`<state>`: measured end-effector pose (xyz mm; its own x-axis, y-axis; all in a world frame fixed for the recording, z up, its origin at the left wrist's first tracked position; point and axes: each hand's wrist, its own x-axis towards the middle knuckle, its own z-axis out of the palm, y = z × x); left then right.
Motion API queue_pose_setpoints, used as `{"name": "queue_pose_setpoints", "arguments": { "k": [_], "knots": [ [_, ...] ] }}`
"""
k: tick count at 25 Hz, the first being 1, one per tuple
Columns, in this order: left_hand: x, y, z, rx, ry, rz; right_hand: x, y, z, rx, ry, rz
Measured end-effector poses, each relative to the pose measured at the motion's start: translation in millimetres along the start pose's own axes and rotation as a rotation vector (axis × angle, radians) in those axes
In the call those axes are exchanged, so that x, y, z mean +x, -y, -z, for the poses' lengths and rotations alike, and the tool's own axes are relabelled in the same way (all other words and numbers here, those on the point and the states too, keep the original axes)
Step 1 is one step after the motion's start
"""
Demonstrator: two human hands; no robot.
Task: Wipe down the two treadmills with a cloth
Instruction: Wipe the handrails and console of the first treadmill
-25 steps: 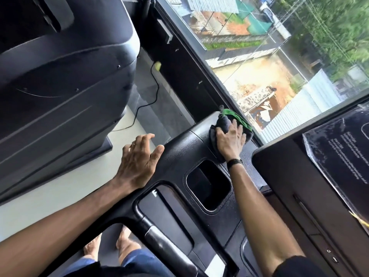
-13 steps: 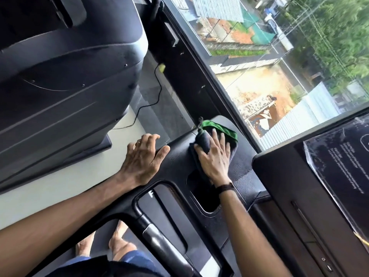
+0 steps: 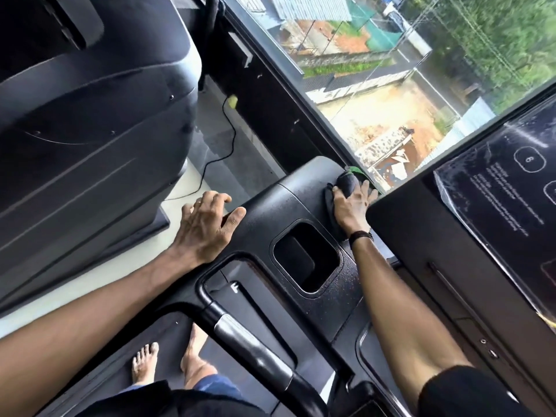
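Window-side console (image 3: 270, 206): right hand (image 3: 350, 206) presses bunched cloth (image 3: 346, 183).

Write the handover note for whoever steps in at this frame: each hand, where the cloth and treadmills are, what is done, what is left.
Right hand: presses the cloth on the far corner of the near treadmill console, by the window.
Left hand: rests open on the console's left edge, holds nothing.
Second treadmill: to the left, untouched right now.
Done: cannot tell how much is wiped.
Left: rest of this console, including the recessed tray and handlebar, then the second treadmill.
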<state>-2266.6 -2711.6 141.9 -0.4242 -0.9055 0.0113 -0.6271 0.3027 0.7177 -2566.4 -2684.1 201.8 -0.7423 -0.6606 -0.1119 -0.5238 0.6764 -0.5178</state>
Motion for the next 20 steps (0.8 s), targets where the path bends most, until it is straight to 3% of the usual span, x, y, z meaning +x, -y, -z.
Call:
{"name": "queue_pose_setpoints", "arguments": {
  "k": [6, 11, 16, 20],
  "knots": [
    [-2.5, -4.7, 3.4, 0.016, -0.008, 0.007, -47.4, -10.5, 22.6, -0.167, -0.034, -0.23],
    [-3.0, -4.0, 5.2, 0.002, 0.012, 0.006, -76.3, -23.7, 25.0, -0.325, -0.153, -0.285],
    [-4.6, -4.3, 5.2, -0.015, 0.024, -0.015, -98.4, -43.2, 10.2, -0.349, -0.251, -0.064],
    [-2.9, -2.9, 5.1, -0.015, 0.042, -0.024, -123.2, -50.0, 2.7, -0.322, -0.201, -0.015]
  ]
}}
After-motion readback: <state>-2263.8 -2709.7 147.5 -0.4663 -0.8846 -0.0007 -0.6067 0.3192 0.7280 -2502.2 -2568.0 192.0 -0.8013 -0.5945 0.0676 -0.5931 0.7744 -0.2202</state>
